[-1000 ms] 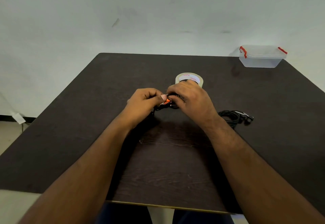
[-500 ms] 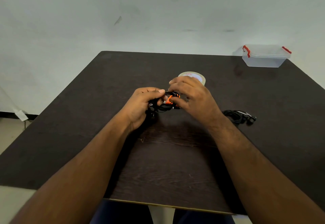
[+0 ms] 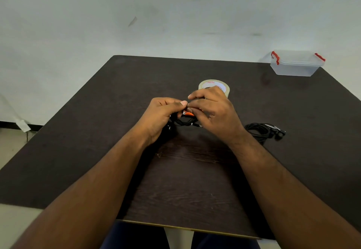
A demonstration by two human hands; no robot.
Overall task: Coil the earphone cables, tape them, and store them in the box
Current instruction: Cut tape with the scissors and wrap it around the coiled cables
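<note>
Over the middle of the dark table (image 3: 97,131), my left hand (image 3: 162,115) and my right hand (image 3: 213,114) meet, both pinching a coiled black earphone cable with orange parts (image 3: 184,120). Its loops and a metal plug hang below my fingers. Most of the coil is hidden by my hands. A roll of clear tape (image 3: 214,86) lies flat just behind my right hand. A second black earphone bundle (image 3: 263,130) lies on the table to the right of my right wrist. The clear plastic box with red latches (image 3: 296,63) stands at the far right corner, its lid on.
A pale wall rises behind the table. The floor and a dark skirting strip show at the left. The table's front edge is close to my body.
My hands have stayed together on the coil. My right fingers have shifted over the cable's top and cover more of the orange part than before.
</note>
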